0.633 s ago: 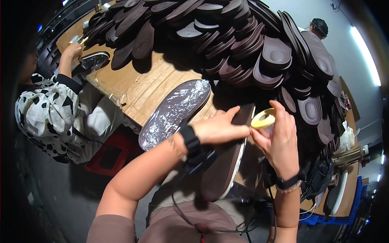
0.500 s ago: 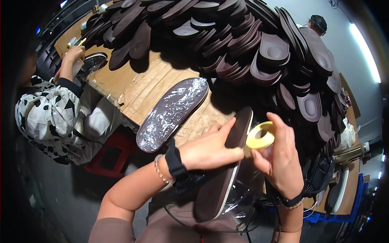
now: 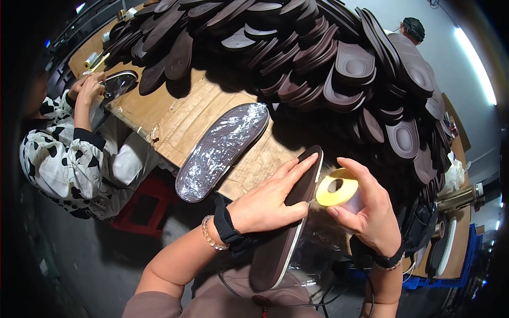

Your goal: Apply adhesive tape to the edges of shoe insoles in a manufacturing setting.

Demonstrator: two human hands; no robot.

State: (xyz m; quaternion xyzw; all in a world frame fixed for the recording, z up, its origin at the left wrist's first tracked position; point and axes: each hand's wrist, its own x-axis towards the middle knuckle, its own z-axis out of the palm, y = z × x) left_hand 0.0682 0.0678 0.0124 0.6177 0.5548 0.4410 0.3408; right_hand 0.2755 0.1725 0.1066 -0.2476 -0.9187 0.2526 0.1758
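Note:
My left hand [image 3: 268,204] lies over a dark brown shoe sole [image 3: 275,254] with a pale edge, gripping it above my lap. Its fingers reach toward the sole's far tip, and the thumb presses at the pale edge. In my right hand [image 3: 374,212] is a roll of clear film [image 3: 347,188] with a yellow core, close to the right of that edge. Crinkled clear film [image 3: 321,246] hangs beside the sole. On the table, to the left, another brown sole [image 3: 220,151] lies covered in shiny clear film.
A large pile of brown soles [image 3: 302,53] covers the table's far side. The wooden table [image 3: 183,114] has a cardboard sheet on it. At left a co-worker [image 3: 69,153] handles a film-covered sole [image 3: 121,84]. A red stool [image 3: 140,206] stands below; a blue crate [image 3: 461,270] is at right.
The film roll has turned, showing its core more face-on, and moved slightly nearer to me. My left fingers have stretched farther along the sole. The co-worker's hands have come together.

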